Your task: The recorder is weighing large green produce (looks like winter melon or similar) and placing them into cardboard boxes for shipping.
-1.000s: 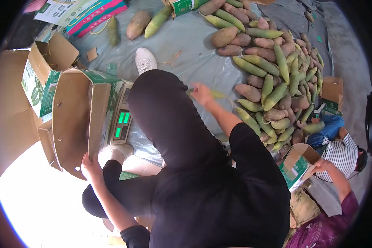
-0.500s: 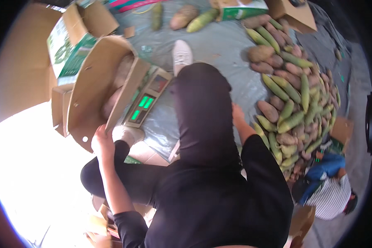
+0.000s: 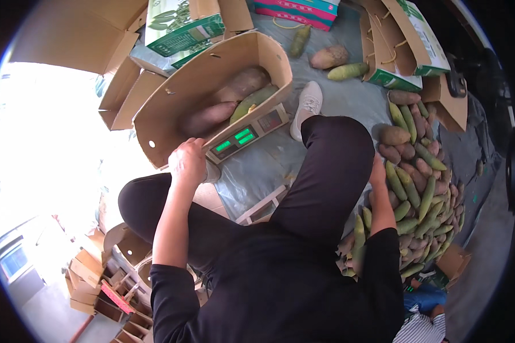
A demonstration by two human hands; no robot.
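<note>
My left hand (image 3: 187,162) is closed on the near rim of an open cardboard box (image 3: 166,123). Inside the box lie two reddish-brown roots (image 3: 209,119) and a long green radish (image 3: 254,102). The box rests on or against a weighing scale (image 3: 234,141) with lit green digits; most of the scale's platform is hidden. Beside my right knee is my right hand (image 3: 377,171), its fingers mostly hidden by the leg. To its right spreads a big heap of green radishes (image 3: 427,197) and reddish-brown roots (image 3: 393,135).
Green-and-white cartons (image 3: 197,33) stand beyond the box, and an open carton with cord handles (image 3: 403,43) is at far right. A pink package (image 3: 303,12) and a few loose roots (image 3: 329,57) lie ahead on grey sheeting (image 3: 252,180). Another person (image 3: 420,326) is at lower right.
The view has swung left, so the scene sits further right and the green radish in the box now shows. My left hand stays on the box rim; my right hand stays by the knee.
</note>
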